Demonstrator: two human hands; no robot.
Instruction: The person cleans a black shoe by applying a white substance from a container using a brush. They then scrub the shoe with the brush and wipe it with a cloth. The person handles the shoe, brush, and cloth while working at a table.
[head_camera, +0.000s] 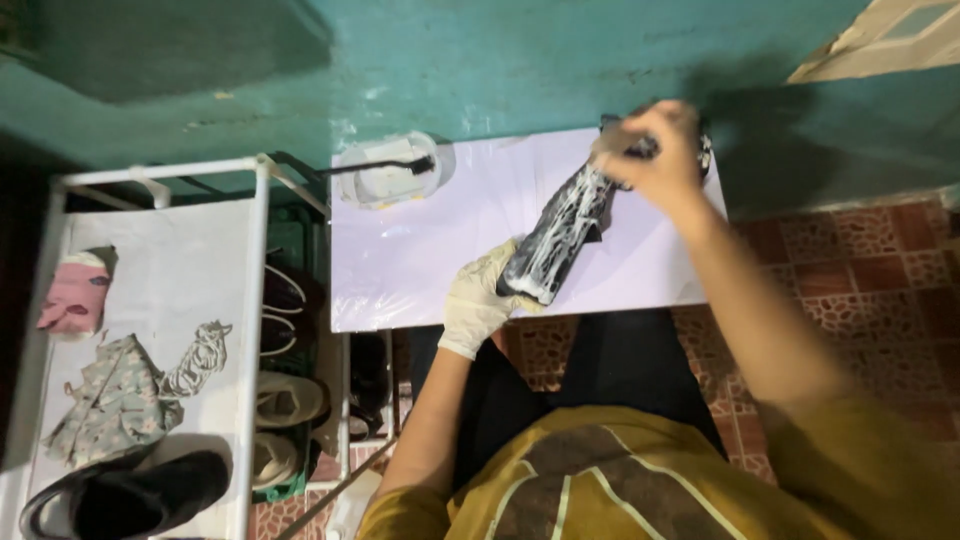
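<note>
A black shoe (560, 235) streaked with white foam lies tilted over a white board (420, 250) that rests on my lap. My left hand (482, 293), in a pale glove, grips the shoe's near end. My bare right hand (652, 150) is closed around a dark brush at the shoe's far end. A clear round bowl (388, 180) of soapy water stands on the board's far left corner, with a black brush (385, 167) lying across it.
A white rack (150, 330) at the left carries a pink cloth (73, 297), a patterned cloth (110, 395) and a black shoe (125, 495). Several shoes (290, 400) sit on its lower shelves. A teal wall lies ahead, red tiles below.
</note>
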